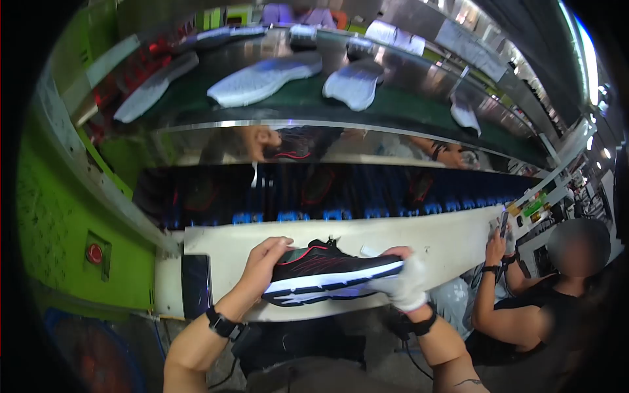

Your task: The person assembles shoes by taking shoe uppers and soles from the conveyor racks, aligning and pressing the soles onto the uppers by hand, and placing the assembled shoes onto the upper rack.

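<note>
A black sneaker with red lines and a white-and-black sole lies sideways between my hands, its sole side turned toward me. My left hand is closed around the heel end, with the thumb near the collar. At the toe end, my right hand, in a white glove with some fingers bare, is closed on the shoe and slightly blurred. Both hands hold the sneaker just above the white work ledge. A small white piece lies behind the shoe.
Several pale shoe soles lie on a green conveyor belt above. A dark slot with blue lights runs behind the ledge. A dark, phone-like slab sits left, near a red button. Another person sits at right.
</note>
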Motion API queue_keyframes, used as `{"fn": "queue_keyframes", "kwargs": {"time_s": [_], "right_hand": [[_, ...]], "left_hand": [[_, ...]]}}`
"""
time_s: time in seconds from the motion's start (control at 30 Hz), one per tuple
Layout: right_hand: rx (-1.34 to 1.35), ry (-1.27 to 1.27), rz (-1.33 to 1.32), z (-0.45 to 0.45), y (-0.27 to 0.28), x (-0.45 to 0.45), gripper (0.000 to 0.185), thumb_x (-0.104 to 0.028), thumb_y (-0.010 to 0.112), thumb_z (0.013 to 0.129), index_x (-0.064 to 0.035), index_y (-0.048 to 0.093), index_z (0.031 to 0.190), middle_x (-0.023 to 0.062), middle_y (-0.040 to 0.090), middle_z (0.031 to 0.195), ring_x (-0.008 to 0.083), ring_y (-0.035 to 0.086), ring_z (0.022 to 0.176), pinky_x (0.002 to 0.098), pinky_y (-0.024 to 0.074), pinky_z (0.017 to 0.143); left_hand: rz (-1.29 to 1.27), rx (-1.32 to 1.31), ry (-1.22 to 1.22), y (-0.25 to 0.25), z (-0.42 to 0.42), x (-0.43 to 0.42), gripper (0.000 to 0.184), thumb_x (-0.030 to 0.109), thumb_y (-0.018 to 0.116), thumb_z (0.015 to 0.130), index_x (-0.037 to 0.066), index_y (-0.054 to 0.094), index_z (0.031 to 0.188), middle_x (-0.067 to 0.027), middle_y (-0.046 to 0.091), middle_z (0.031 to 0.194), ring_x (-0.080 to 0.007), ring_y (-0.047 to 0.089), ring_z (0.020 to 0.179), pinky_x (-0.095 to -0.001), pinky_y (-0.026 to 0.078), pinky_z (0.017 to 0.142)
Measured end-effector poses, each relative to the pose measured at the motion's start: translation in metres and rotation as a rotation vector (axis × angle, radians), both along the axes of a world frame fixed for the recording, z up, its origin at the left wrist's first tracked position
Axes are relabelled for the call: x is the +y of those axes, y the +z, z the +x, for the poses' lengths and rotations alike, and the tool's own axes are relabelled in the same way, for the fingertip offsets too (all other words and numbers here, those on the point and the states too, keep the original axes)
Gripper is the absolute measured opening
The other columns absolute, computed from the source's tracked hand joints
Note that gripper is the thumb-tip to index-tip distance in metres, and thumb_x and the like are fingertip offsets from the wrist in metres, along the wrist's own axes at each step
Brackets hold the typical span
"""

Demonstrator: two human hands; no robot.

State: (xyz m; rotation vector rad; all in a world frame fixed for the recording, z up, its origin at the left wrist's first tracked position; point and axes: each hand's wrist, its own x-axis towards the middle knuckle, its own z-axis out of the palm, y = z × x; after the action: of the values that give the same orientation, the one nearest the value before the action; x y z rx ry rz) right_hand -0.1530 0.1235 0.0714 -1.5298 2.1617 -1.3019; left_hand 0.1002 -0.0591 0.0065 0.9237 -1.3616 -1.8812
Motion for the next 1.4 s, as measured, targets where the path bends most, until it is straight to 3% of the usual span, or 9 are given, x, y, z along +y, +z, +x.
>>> {"fn": "queue_keyframes", "kwargs": {"time_s": [0.13, 0.3, 0.43, 0.67, 0.7, 0.73, 0.87, 1.0, 1.4], "right_hand": [[0.526, 0.145, -0.589, 0.000, 0.162, -0.003, 0.076, -0.048, 0.101, 0.061, -0.0061, 0.062, 0.111, 0.0111, 0.071, 0.094, 0.0259, 0.070, 0.085, 0.0387, 0.0567, 0.079], [0.938, -0.153, -1.232, -0.033, 0.285, -0.070, 0.045, -0.027, 0.075, 0.099, 0.0043, 0.061, 0.128, 0.0193, 0.069, 0.121, 0.0314, 0.072, 0.103, 0.0432, 0.0618, 0.092], [2.079, -0.510, -1.053, -0.071, 0.377, -0.175, 0.048, -0.032, 0.086, 0.087, -0.0030, 0.070, 0.122, 0.0119, 0.073, 0.111, 0.0253, 0.073, 0.087, 0.0321, 0.0582, 0.074], [1.082, -0.258, -0.340, -0.043, 0.335, -0.330, 0.077, -0.058, 0.058, 0.100, 0.0028, 0.054, 0.147, 0.0318, 0.060, 0.142, 0.0468, 0.055, 0.134, 0.0505, 0.0413, 0.115], [1.213, -0.340, -0.696, -0.039, 0.316, -0.345, 0.075, -0.061, 0.060, 0.098, 0.0002, 0.061, 0.140, 0.0295, 0.065, 0.136, 0.0456, 0.060, 0.128, 0.0502, 0.0460, 0.109], [1.174, -0.272, -0.755, -0.010, 0.296, -0.342, 0.059, -0.059, 0.077, 0.089, -0.0025, 0.069, 0.102, 0.0180, 0.073, 0.088, 0.0352, 0.070, 0.073, 0.0446, 0.0556, 0.065], [0.748, 0.563, -0.708, 0.058, 0.187, -0.343, 0.074, -0.061, 0.078, 0.084, -0.0010, 0.068, 0.127, 0.0240, 0.073, 0.105, 0.0413, 0.071, 0.102, 0.0471, 0.0559, 0.094], [0.602, 0.443, 0.084, 0.082, 0.179, -0.331, 0.061, -0.055, 0.068, 0.094, -0.0011, 0.072, 0.122, 0.0252, 0.071, 0.113, 0.0392, 0.068, 0.108, 0.0453, 0.0536, 0.096], [0.837, 0.258, -0.425, 0.088, 0.169, -0.328, 0.053, -0.051, 0.084, 0.080, -0.0069, 0.078, 0.109, 0.0189, 0.072, 0.100, 0.0382, 0.068, 0.099, 0.0475, 0.0553, 0.089]], "left_hand": [[-0.327, 0.573, 0.202, 0.096, -0.012, -0.014, 0.049, 0.038, 0.054, 0.109, -0.001, 0.058, 0.139, -0.0122, 0.067, 0.127, -0.0217, 0.061, 0.122, -0.0365, 0.045, 0.107], [-0.432, -0.023, 0.259, -0.020, 0.005, 0.009, 0.035, 0.013, 0.078, 0.091, 0.002, 0.065, 0.121, -0.0110, 0.068, 0.115, -0.0209, 0.067, 0.104, -0.0347, 0.054, 0.089], [-0.618, -0.202, 0.161, -0.032, 0.009, 0.023, 0.035, 0.012, 0.079, 0.088, 0.002, 0.066, 0.120, -0.0136, 0.068, 0.113, -0.0264, 0.068, 0.101, -0.0367, 0.056, 0.087], [-0.923, -0.369, 0.189, -0.012, 0.004, -0.068, 0.039, 0.017, 0.078, 0.088, 0.003, 0.066, 0.122, -0.0168, 0.067, 0.114, -0.0379, 0.063, 0.109, -0.0454, 0.053, 0.097], [-0.961, -0.507, 0.207, -0.011, 0.004, -0.092, 0.042, 0.021, 0.078, 0.087, 0.004, 0.065, 0.124, -0.0170, 0.067, 0.116, -0.0378, 0.063, 0.112, -0.0457, 0.052, 0.098], [-0.992, -0.646, 0.222, -0.009, 0.003, -0.116, 0.046, 0.025, 0.079, 0.086, 0.005, 0.065, 0.125, -0.0173, 0.067, 0.118, -0.0377, 0.063, 0.114, -0.0460, 0.052, 0.099], [-1.223, -1.080, 0.303, -0.040, -0.001, -0.239, 0.073, 0.042, 0.085, 0.077, 0.007, 0.063, 0.137, -0.0214, 0.066, 0.132, -0.0411, 0.056, 0.131, -0.0492, 0.045, 0.111], [-0.889, -1.088, 0.072, -0.076, 0.021, -0.286, 0.089, 0.046, 0.091, 0.067, 0.008, 0.060, 0.141, -0.0204, 0.063, 0.138, -0.0412, 0.052, 0.137, -0.0517, 0.039, 0.116], [-1.325, -0.957, -0.130, 0.040, 0.021, -0.141, 0.060, 0.034, 0.090, 0.072, 0.005, 0.069, 0.120, -0.0162, 0.074, 0.107, -0.0381, 0.073, 0.096, -0.0498, 0.058, 0.086]]}}
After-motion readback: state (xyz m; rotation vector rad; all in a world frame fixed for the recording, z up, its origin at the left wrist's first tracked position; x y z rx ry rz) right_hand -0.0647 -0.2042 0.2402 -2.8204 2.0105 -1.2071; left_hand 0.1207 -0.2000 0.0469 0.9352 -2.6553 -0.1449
